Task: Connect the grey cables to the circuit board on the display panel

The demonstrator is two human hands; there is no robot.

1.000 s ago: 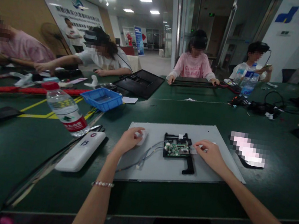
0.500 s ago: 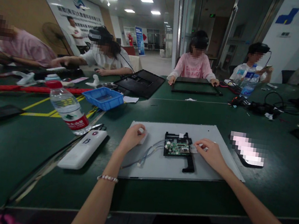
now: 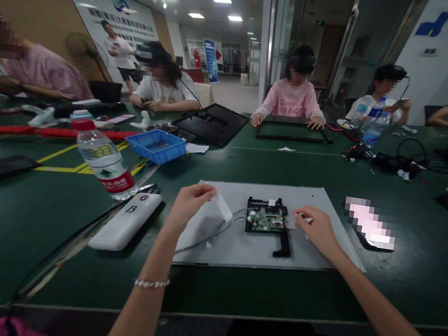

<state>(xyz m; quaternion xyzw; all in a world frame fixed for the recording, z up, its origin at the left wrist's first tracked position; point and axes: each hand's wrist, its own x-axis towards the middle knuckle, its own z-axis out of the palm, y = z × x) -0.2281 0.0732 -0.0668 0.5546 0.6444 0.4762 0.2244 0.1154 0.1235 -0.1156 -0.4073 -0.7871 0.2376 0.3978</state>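
Left hand point(image 3: 189, 203) pinches white strip point(image 3: 223, 206) by upper end, fingertips together; long axis slants down-right, free end toward circuit board point(image 3: 263, 222), over left part of grey panel point(image 3: 232, 253). Right hand point(image 3: 318, 227) beside board, fingers curled, hold unclear.

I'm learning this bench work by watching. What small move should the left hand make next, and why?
Probably the left hand should ease the thin white rectangular strip slightly leftward: the hand pinches one end, while the free end appears right at the thin grey-blue cables. Whether it touches them, I can't tell.
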